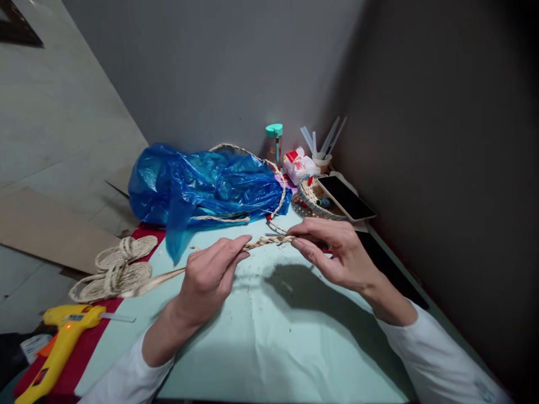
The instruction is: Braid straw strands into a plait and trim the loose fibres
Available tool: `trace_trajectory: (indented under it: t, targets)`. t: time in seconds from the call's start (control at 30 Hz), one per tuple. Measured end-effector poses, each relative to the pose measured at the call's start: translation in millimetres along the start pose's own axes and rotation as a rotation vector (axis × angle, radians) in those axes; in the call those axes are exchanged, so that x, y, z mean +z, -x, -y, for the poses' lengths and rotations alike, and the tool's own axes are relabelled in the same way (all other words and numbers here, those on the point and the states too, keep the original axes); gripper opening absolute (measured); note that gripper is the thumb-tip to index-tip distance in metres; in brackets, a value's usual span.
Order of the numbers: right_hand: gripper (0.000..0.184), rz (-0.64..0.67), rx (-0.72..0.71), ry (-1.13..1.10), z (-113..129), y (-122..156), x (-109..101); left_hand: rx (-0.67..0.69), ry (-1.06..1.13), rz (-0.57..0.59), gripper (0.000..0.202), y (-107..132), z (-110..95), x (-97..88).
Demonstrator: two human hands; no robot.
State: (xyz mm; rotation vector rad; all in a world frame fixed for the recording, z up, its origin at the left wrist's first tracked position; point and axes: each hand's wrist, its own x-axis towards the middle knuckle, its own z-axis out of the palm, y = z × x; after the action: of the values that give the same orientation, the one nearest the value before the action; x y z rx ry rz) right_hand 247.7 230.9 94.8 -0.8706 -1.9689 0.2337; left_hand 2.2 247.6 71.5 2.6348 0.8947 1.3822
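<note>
Between my hands runs a short stretch of straw-coloured braid [269,240], held above the pale green table cover. My left hand [213,269] pinches its left end between thumb and fingers, and loose flat strands [162,278] trail out leftward from under that hand. The braid's right end sits in the pinched fingers of my right hand [332,247]. Past the right fingers, the braid's cord [281,205] appears to curve up and back over the blue plastic bag [210,182]. Something red and dark shows partly behind my right hand; what it is stays hidden.
Two small woven straw sandals [113,278] lie at the left edge, near a yellow glue gun [69,331] with a lit orange light. Behind stand a green-lidded jar [274,143], a cup of glue sticks [322,161], a woven basket [314,199] and a tablet [347,197]. Grey walls close the back and right.
</note>
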Motion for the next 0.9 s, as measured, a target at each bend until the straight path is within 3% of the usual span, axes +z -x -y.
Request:
trace_trajectory:
  t: [0.13, 0.33, 0.57, 0.73, 0.83, 0.9]
  targets:
    - [0.017, -0.061, -0.009, 0.052, -1.4, 0.9, 2.1, -0.099, 0.003, -0.015, 0.020, 1.1, 3.3, 1.9]
    - [0.026, -0.249, -0.085, 0.231, 1.0, -0.8, 4.7, -0.462, 0.113, 0.063, 0.020, -2.6, 0.9, 0.5]
    - [0.032, -0.241, -0.156, 0.343, 14.7, 7.4, 13.3, -0.750, 0.405, 0.136, 0.019, -5.9, 11.6, 1.9]
    - [0.028, -0.113, -0.159, 0.363, 35.8, 40.6, 15.2, -0.791, 0.488, 0.056, 0.015, -10.2, 9.1, -4.1]
    - [0.008, 0.098, -0.041, 0.439, 46.6, 73.4, 19.3, -0.795, 0.548, 0.023, 0.017, -11.6, 4.0, -9.4]
    - [0.007, 0.245, 0.046, 0.493, 51.4, 96.7, 23.7, -0.808, 0.615, 0.017, 0.020, -11.7, 1.6, -11.8]
